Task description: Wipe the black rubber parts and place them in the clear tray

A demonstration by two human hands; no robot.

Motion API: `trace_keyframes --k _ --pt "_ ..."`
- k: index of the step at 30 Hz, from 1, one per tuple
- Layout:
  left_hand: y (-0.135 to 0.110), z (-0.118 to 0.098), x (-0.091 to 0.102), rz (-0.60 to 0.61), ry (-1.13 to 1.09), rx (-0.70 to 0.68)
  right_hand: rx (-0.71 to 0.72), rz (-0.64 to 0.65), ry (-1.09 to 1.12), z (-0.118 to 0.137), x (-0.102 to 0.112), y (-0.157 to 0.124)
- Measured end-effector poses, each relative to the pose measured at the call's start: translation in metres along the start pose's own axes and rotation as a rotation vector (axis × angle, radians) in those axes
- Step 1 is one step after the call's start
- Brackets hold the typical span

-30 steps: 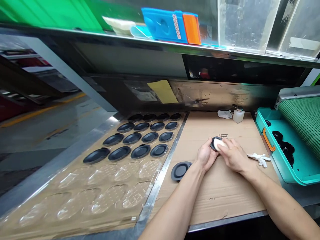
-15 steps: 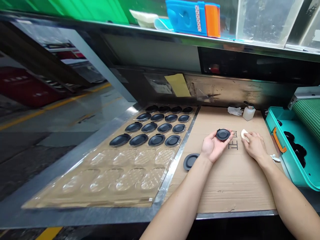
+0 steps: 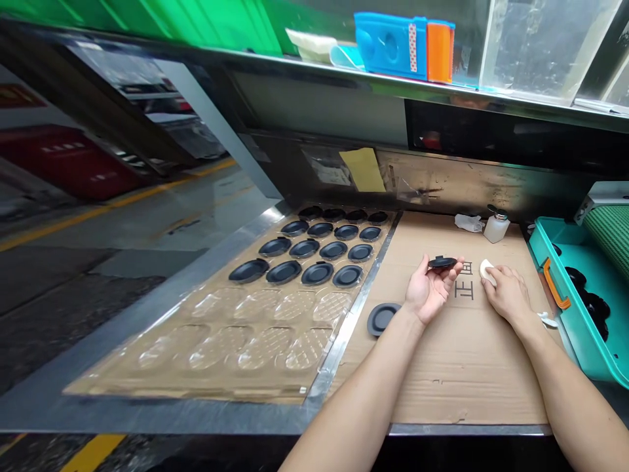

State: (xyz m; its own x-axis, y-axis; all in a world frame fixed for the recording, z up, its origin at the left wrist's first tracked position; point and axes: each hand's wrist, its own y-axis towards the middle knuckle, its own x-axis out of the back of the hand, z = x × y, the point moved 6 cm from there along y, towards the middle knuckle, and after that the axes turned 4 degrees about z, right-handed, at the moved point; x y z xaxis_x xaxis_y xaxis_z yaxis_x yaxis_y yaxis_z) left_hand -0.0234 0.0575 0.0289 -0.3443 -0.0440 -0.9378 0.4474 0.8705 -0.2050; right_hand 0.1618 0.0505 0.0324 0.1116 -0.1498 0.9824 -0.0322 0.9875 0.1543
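My left hand (image 3: 429, 290), palm up, holds a small black oval plastic part (image 3: 442, 262) on its fingertips, tilted so that its edge faces me. To the right, my right hand (image 3: 508, 290) is closed on a small white pad (image 3: 486, 269), just above the cardboard. Partly behind my left forearm, another dark part (image 3: 382, 319) lies on the cardboard. Left of it is a clear blister tray (image 3: 196, 383), whose far rows hold several black parts (image 3: 317, 273). Its two near rows show bare pockets.
A cardboard sheet (image 3: 442, 387) covers the right of the metal bench. A teal bin (image 3: 587, 357) with black parts stands at the right edge, near a green conveyor belt (image 3: 614, 236). A pump bottle (image 3: 496, 226) and crumpled tissue (image 3: 468, 223) stand at the back.
The black part in my left hand has tipped from face-up to nearly edge-on. My right hand keeps the white pad in about the same place. The whole view has shifted slightly.
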Motion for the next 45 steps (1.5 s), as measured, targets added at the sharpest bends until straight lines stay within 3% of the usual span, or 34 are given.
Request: trace_keyframes --k 7,13,16,24,30,38,41,45 --pt "0.0 0.002 -0.001 0.019 0.16 -0.068 -0.001 0.004 -0.006 -0.001 -0.002 0.001" --pt "-0.007 -0.003 0.001 -0.06 0.77 -0.513 0.012 -0.006 -0.019 0.001 -0.001 0.0" --pt "-0.012 -0.001 -0.002 -0.073 0.832 -0.595 0.002 0.004 -0.015 0.0 -0.001 0.0" --pt "-0.014 0.001 0.0 -0.089 0.753 -0.554 0.002 0.003 -0.018 0.0 -0.002 0.001" --pt "-0.011 0.005 0.0 0.001 1.022 -0.644 0.005 0.008 -0.02 0.001 -0.001 0.001" --pt "-0.017 0.008 -0.011 0.08 1.098 -0.68 0.01 0.01 -0.036 0.001 -0.001 0.0" --pt "-0.016 0.01 -0.012 0.036 1.335 -0.636 0.009 0.004 -0.025 0.002 0.0 0.0" --pt "-0.008 0.015 -0.003 -0.108 1.837 -0.449 -0.004 0.009 -0.015 0.001 0.0 -0.001"
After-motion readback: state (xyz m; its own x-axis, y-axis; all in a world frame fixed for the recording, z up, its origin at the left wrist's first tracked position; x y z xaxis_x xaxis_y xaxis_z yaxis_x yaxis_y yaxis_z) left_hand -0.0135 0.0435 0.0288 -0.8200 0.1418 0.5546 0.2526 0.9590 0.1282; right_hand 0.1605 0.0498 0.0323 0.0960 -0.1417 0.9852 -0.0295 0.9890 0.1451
